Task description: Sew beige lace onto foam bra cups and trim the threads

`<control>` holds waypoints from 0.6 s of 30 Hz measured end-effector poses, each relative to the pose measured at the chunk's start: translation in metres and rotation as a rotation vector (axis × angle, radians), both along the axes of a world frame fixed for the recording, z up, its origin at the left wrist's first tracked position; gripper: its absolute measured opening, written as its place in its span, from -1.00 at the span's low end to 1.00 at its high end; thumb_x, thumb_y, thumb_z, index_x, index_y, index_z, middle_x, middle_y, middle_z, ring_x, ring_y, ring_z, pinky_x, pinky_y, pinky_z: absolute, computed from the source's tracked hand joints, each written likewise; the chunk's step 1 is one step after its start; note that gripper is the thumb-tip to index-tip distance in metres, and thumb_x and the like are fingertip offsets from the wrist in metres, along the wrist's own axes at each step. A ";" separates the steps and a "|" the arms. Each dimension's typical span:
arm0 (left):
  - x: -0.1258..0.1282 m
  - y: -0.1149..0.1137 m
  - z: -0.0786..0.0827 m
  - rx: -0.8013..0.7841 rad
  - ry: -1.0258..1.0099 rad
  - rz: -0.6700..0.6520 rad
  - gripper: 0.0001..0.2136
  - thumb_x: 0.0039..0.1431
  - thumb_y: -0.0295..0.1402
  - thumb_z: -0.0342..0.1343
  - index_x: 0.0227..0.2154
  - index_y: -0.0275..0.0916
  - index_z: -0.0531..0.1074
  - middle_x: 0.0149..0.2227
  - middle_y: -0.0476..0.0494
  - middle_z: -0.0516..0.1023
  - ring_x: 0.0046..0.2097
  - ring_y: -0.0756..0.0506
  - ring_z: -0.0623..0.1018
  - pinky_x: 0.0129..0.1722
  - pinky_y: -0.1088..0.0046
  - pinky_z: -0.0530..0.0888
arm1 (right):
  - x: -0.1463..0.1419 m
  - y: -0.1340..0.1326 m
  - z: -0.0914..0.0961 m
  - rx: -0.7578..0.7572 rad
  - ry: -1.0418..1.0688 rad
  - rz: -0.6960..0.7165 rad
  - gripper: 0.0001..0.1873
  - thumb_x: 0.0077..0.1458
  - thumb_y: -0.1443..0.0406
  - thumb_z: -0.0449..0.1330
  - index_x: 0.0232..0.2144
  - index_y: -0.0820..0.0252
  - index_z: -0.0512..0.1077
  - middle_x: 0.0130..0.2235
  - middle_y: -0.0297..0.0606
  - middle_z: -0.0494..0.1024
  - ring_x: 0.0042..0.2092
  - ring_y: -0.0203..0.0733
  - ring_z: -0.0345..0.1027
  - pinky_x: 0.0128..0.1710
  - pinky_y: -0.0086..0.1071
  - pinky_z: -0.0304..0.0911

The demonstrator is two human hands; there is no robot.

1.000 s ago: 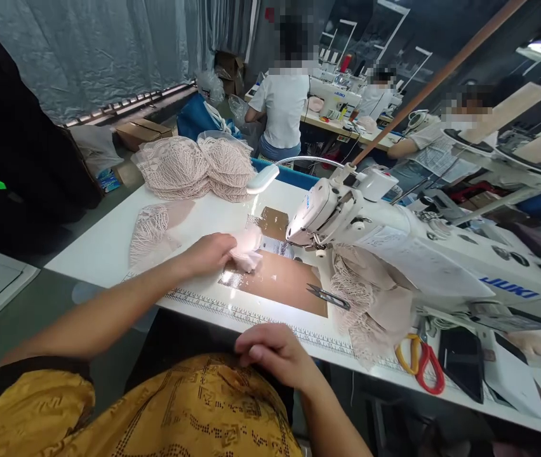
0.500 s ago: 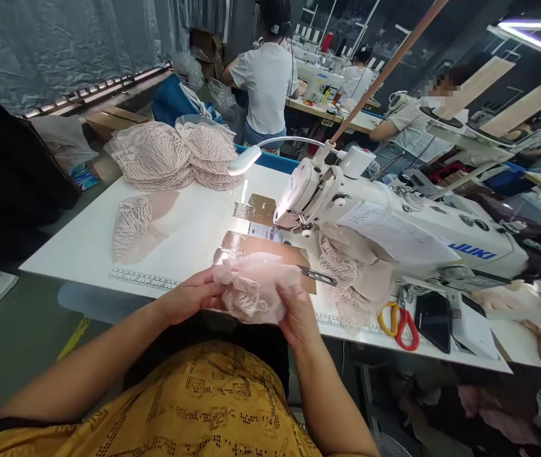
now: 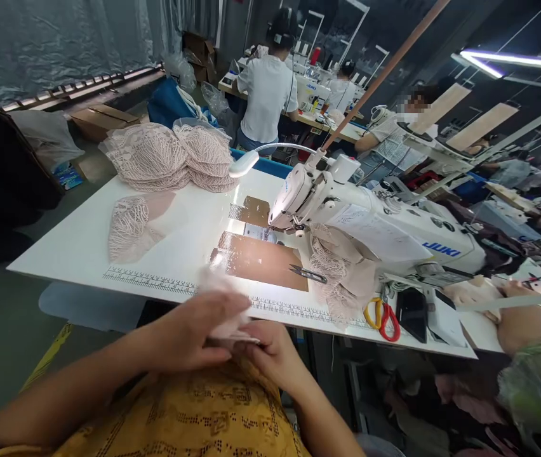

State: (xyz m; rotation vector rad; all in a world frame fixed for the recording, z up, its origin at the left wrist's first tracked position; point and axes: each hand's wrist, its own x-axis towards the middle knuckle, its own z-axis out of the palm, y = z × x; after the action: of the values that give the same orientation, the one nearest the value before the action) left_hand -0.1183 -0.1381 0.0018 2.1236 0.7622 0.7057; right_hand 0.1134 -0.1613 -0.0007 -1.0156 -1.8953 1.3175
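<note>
Close to my body, at the table's front edge, my left hand [image 3: 189,330] is closed around a pale pink piece of lace fabric [image 3: 227,325], smeared by motion. My right hand [image 3: 275,355] pinches the fabric's lower edge, beside the left fingertips. Much of the piece is hidden by my left hand. Beyond the hands is the brown covered plate [image 3: 256,260] before the sewing machine's needle area. Thread snips [image 3: 308,273] lie on its right end. One lace cup piece [image 3: 130,228] lies flat on the table to the left.
A stack of lace pieces [image 3: 156,158] stands at the back left. The white sewing machine [image 3: 347,203] fills the right, with more lace fabric [image 3: 337,266] under its arm. Yellow-and-red scissors [image 3: 382,317] and a phone [image 3: 412,314] lie at the front right. Several people sit at machines beyond.
Both hands have drawn the lace piece down toward my body. It was spread between them over the plate and is now bunched. The view has shifted, so the machine appears further left.
</note>
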 end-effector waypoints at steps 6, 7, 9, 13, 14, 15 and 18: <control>0.005 0.000 -0.008 -0.160 0.091 0.189 -0.84 0.19 -0.38 0.01 -0.25 -0.22 0.48 -0.29 -0.10 0.57 -0.26 -0.12 0.53 -0.25 0.43 0.41 | -0.002 0.006 0.027 0.511 0.042 -0.147 -0.74 0.08 0.41 0.16 -0.20 0.01 0.52 -0.29 -0.27 0.60 -0.29 -0.17 0.47 -0.33 -0.34 0.33; 0.000 0.001 -0.012 -0.124 0.095 0.272 -0.83 0.18 -0.38 0.01 -0.25 -0.22 0.48 -0.27 -0.12 0.58 -0.24 -0.14 0.53 -0.24 0.42 0.41 | 0.004 0.007 0.032 0.572 0.055 -0.236 -0.72 0.07 0.42 0.17 -0.19 -0.01 0.51 -0.29 -0.28 0.59 -0.28 -0.16 0.46 -0.32 -0.34 0.32; -0.012 0.004 -0.017 -0.104 0.096 0.389 -0.83 0.19 -0.33 0.02 -0.28 -0.24 0.49 -0.29 -0.14 0.57 -0.25 -0.15 0.53 -0.28 0.42 0.40 | 0.013 0.011 0.039 0.640 0.072 -0.453 -0.73 0.07 0.42 0.21 -0.21 -0.05 0.50 -0.29 -0.30 0.58 -0.26 -0.15 0.44 -0.28 -0.32 0.31; -0.021 0.004 -0.011 -0.526 0.020 0.123 -0.56 0.27 -0.04 -0.05 -0.52 -0.28 0.47 -0.62 -0.06 0.40 -0.58 -0.03 0.40 -0.55 0.48 0.31 | 0.014 0.030 0.028 0.383 0.001 -0.549 -0.94 0.13 0.30 0.22 -0.33 0.05 0.51 -0.32 -0.28 0.54 -0.27 -0.15 0.39 -0.24 -0.30 0.29; -0.020 0.004 -0.006 -0.673 -0.052 -0.055 -0.53 0.26 0.03 -0.06 -0.43 -0.29 0.51 -0.59 -0.09 0.44 -0.57 -0.05 0.43 -0.54 0.47 0.34 | 0.011 0.035 0.021 0.222 0.000 -0.431 -0.91 0.15 0.25 0.21 -0.35 0.09 0.52 -0.36 -0.28 0.53 -0.31 -0.17 0.38 -0.27 -0.32 0.29; -0.018 0.003 -0.001 -0.804 -0.141 -0.228 -0.51 0.24 0.07 -0.06 -0.24 -0.28 0.53 -0.46 -0.16 0.54 -0.49 -0.09 0.51 -0.47 0.44 0.41 | 0.007 0.039 0.013 0.046 0.021 -0.282 -0.84 0.16 0.19 0.19 -0.36 0.12 0.52 -0.38 -0.29 0.53 -0.33 -0.18 0.38 -0.29 -0.33 0.30; -0.012 0.004 0.010 -1.024 -0.378 -0.467 -0.28 0.15 0.04 0.11 0.32 -0.03 0.02 0.08 -0.33 0.45 -0.17 -0.21 0.60 -0.22 0.31 0.51 | -0.001 0.043 -0.010 -0.350 0.186 0.065 -0.70 0.10 0.06 0.23 -0.34 0.17 0.56 -0.42 -0.30 0.54 -0.35 -0.16 0.40 -0.33 -0.32 0.34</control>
State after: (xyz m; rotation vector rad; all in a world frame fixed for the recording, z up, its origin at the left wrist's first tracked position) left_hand -0.1301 -0.1336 0.0121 1.1086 0.2766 0.3178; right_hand 0.1122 -0.1187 -0.0106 -0.9634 -1.6040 1.7603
